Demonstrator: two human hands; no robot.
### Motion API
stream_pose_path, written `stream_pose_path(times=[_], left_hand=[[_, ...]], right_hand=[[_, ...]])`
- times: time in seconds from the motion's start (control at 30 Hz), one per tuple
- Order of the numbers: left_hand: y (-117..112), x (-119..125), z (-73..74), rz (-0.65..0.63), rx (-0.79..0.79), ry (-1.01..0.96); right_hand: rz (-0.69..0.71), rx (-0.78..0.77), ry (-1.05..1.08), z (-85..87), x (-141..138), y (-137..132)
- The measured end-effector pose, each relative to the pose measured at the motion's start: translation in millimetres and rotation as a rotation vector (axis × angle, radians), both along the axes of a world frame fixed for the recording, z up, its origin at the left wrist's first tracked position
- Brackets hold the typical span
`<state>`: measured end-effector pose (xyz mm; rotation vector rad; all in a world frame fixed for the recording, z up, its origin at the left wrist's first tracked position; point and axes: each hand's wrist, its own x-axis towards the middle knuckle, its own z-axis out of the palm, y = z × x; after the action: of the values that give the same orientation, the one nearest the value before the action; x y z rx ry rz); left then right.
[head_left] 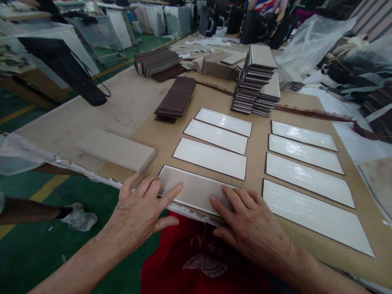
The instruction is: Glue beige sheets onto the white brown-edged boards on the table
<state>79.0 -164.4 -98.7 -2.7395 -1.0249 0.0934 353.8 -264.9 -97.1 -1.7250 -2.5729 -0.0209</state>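
Observation:
A beige rectangular board (pixel 196 188) lies on a white-coated, dark-edged panel at the table's near edge, with a thin white border showing around it. My left hand (pixel 147 200) rests at its left end, fingers apart and nothing in its grasp. On the right end, my right hand (pixel 245 212) lies with fingers spread flat. Beyond the board, several glossy white-coated panels (pixel 211 157) lie in a column. A second column of coated panels (pixel 309 179) is to the right of my right hand. A low stack of beige boards (pixel 118 150) sits left of my left hand.
Dark brown panels (pixel 176 98) are piled behind the beige stack. Tall stacks of boards (pixel 257 81) stand farther back. A black case-like object (pixel 64 69) rests on the table's left edge. Clear plastic sheeting (pixel 312 41) lies back right. A person (pixel 269 6) is across the table.

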Motion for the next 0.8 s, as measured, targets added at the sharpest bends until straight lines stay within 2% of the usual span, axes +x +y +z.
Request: stream_pose_path(times=[0.17, 0.4, 0.57, 0.67, 0.8], left_hand=[[2, -6, -4.9, -0.014, -0.003, -0.031], [6, -4, 2.2, -0.065, 0.017, -0.031], [5, -2, 5.9, -0.081, 0.055, 0.018], [8, -6, -1.7, -0.094, 0.057, -0.025], [13, -11, -12.1, -0.109, 0.044, -0.123]], right_hand=[[-0.018, 0.013, 0.025, -3.1, 21, -21], [-0.035, 0.079, 0.122, 10.6, 56, -36], [0.045, -0.01, 0.131, 2.8, 40, -27], [0.051, -0.068, 0.128, -6.1, 30, -22], [0.022, -0.06, 0.14, -10.3, 27, -24]])
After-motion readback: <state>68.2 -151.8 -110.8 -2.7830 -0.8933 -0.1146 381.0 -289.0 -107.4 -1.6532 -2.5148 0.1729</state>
